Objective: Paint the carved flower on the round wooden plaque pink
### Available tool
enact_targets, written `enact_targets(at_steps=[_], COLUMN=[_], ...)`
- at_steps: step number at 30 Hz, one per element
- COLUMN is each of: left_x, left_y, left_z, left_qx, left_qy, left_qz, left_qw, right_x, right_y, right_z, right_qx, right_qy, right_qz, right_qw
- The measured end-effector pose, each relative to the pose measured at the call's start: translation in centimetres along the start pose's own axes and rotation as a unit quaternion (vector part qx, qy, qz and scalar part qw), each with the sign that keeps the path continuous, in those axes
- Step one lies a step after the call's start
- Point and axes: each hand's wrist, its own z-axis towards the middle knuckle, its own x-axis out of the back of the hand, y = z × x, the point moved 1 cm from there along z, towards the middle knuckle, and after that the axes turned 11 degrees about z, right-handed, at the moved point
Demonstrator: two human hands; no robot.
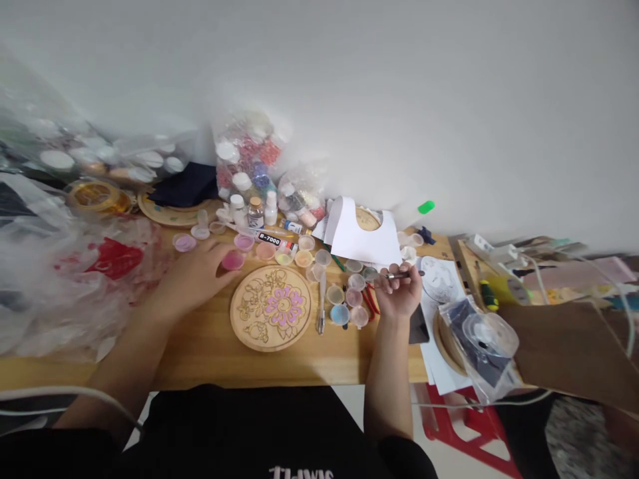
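A round wooden disc [271, 307] with a flower pattern, partly filled in purple, lies on the wooden table [210, 352] in front of me. My left hand [200, 273] rests palm down left of the disc, its fingers on a small pink pot [232, 260]. My right hand [399, 289] is to the right of the disc, palm up, fingers closed on a thin dark metal tool [407, 274]. Several small open pots of coloured beads [344, 299] sit between the disc and my right hand.
A B-7000 glue tube [269, 238], small bottles [255, 211] and bags of bead jars [247, 156] stand at the back by the wall. Plastic bags [60, 279] crowd the left. White paper [362, 239], a wooden hoop in a plastic bag [479, 339] and brown cardboard [569, 352] lie on the right.
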Motion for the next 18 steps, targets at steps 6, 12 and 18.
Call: enact_targets(at_steps=[6,12,18], left_x=[-0.6,-1.4,-1.7], left_y=[-1.1,-1.8,-1.1], left_z=[0.3,-0.5,-1.4], left_qx=[-0.019,-0.067,-0.140], left_qy=[0.043,0.170,0.313], left_qz=[-0.085,-0.238,-0.252], left_qw=[0.995,0.954,0.905], right_x=[-0.7,-3.4,-8.2], right_y=[-0.5,-0.7,1.5], right_z=[0.4,-0.6,-4.5], right_qx=[-0.014,-0.011,0.001], right_qy=[-0.031,-0.058,-0.140], right_qz=[-0.015,-0.032,-0.133], right_qw=[0.999,0.998,0.981])
